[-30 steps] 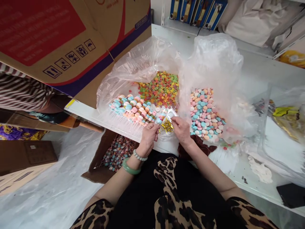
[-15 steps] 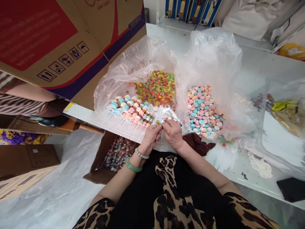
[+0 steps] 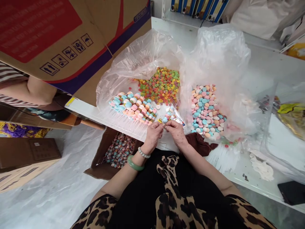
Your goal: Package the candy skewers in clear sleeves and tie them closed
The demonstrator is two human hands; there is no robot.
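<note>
My left hand (image 3: 153, 135), wearing a bead bracelet and a green bangle, is closed in a pinch at the table's front edge. My right hand (image 3: 176, 131) pinches right against it, fingertips touching. Between them is the near end of a candy skewer (image 3: 169, 113) with blue and pink pieces, which seems to lie in a small clear printed wrapper. A small yellow tie (image 3: 160, 121) shows by the left fingertips; which fingers grip it is hidden. Just left lies a pile of candy skewers (image 3: 133, 106), their white sticks pointing toward me.
Ring candies (image 3: 164, 84) and pastel round candies (image 3: 205, 109) lie on clear plastic bags. A big carton (image 3: 95, 54) stands at left; behind it is another person's arm (image 3: 40, 90). Below the edge, an open box (image 3: 120, 149) holds wrapped skewers. White sticks (image 3: 224, 159) and a brown cloth (image 3: 201, 143) lie right.
The candy skewer shows more clearly beyond my fingertips, and my right hand has turned slightly, its fingers lying flatter. Both hands stay together. The whole view has shifted a little.
</note>
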